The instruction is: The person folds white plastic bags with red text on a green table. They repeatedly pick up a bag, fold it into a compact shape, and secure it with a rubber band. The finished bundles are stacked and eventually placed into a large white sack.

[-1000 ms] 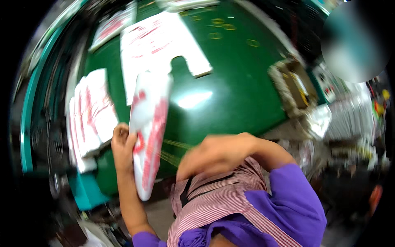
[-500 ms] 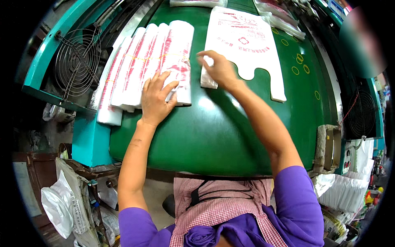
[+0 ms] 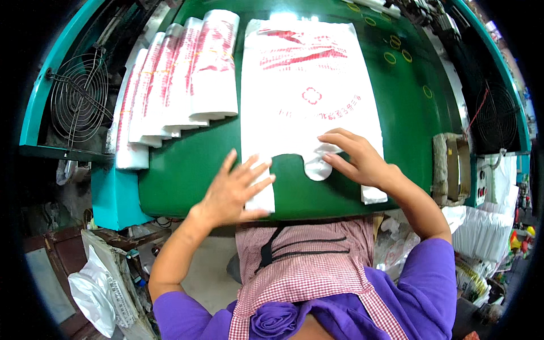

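A flat stack of white plastic T-shirt bags (image 3: 300, 122) with red print lies before me on the green tabletop, its handles toward me. My left hand (image 3: 235, 187) is open, fingers spread over the left handle. My right hand (image 3: 362, 161) is over the middle tab (image 3: 317, 170), fingers curved and thumb apart. The plastic under its fingertips is creased. To the left lie several rolled bundles of the same bags (image 3: 214, 68), side by side, with yellow rubber bands around them.
Several yellow rubber bands (image 3: 395, 41) lie loose on the green tabletop (image 3: 413, 122) at the far right. Wire-caged fans (image 3: 79, 102) flank the table in teal frames. An open box (image 3: 451, 170) sits at the right edge, and white plastic bags (image 3: 481, 232) are piled below.
The bag stack has moved left and nearer to me, beside the rolled bundles. My left hand has left the bundles for the left handle; my right hand has come nearer with the stack.
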The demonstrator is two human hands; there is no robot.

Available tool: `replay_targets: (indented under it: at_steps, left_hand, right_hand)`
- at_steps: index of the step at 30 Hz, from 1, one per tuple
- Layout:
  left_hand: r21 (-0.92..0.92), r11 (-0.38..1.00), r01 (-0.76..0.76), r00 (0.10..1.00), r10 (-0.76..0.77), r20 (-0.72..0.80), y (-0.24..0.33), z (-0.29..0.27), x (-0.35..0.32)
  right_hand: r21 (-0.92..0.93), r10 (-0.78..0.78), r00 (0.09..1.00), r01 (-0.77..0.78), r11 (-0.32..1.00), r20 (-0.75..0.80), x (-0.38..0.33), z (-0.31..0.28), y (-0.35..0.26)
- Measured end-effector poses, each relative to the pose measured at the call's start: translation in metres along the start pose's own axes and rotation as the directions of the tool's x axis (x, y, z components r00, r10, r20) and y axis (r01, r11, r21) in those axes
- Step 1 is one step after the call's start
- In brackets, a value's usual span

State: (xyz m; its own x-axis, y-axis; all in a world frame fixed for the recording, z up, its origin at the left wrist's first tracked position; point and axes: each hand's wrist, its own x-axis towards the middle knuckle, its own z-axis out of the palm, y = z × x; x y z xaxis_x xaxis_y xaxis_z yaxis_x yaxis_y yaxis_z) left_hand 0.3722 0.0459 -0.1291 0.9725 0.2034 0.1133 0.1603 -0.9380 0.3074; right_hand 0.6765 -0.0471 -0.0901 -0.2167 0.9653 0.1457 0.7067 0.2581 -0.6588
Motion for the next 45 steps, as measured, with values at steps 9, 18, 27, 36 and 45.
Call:
replay_targets:
  at_steps: [9,18,27,36,45]
  left_hand:
    - [-0.001,0.999,0.034,0.997,-0.034,-0.07,0.006,0.006,-0.026]
    - [-0.535,0.81,0.241,0.91,-0.381,-0.166,0.01,-0.004,0.079]
    - [0.006,0.992,0.124,0.914,-0.111,-0.391,0.023,0.02,0.105]
    - [0.103,0.993,-0.062,0.953,0.09,-0.29,0.045,0.028,0.092]
    - [-0.064,0.967,0.246,0.883,-0.251,-0.398,-0.026,0.001,0.158]
  right_hand:
    - [-0.574,0.281,0.914,-0.068,0.816,0.292,-0.142,-0.021,0.014]
    - [-0.089,0.0,1.0,-0.002,0.996,-0.016,-0.14,-0.029,0.031]
    - [-0.183,0.309,0.95,-0.299,0.937,0.03,-0.005,0.013,0.021]
    - [-0.522,0.108,0.984,-0.168,0.836,-0.144,-0.006,0.012,0.065]
    - [-0.48,-0.044,0.998,0.017,0.877,-0.046,-0.007,0.012,0.036]
